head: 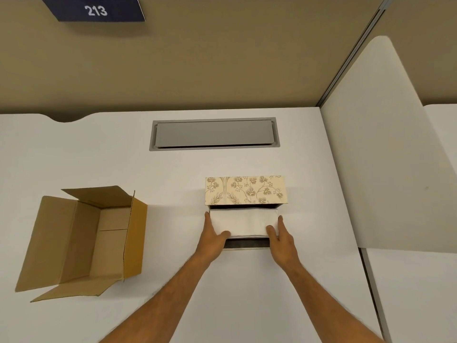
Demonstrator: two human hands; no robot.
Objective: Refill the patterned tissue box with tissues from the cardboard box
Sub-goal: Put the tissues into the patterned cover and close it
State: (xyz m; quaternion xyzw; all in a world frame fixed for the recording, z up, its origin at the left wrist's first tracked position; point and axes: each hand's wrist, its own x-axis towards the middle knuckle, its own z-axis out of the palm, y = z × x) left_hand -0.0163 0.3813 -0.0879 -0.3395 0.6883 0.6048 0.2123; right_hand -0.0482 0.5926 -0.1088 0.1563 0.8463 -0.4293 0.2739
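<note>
Head view, looking down on a white desk.

Patterned tissue box: cream with a grey-brown leaf and flower print, sits right of centre on the desk. Its printed cover is raised at the far side, and the open body lies in front of it, toward the person. The dark inner floor of the box shows at the near edge.

Tissue stack: white, folded, rectangular, lying flat across the opening of the patterned box, its far edge just under the raised cover. Whether it rests fully on the box floor cannot be told.

Left hand: fingers along the left end of the stack, thumb lying on its near left corner, closed on the tissues.
Right hand: mirrors it at the right end, thumb on the near right corner, fingers down the side. Both hands grip the stack between them. Both forearms are bare.

Cardboard box: brown, well apart to the left, flaps spread open, interior visible with nothing seen inside.

Background: grey cable hatch set into the desk behind the patterned box, closed. Tan partition wall with a dark plate reading 213. White divider panel at right
</note>
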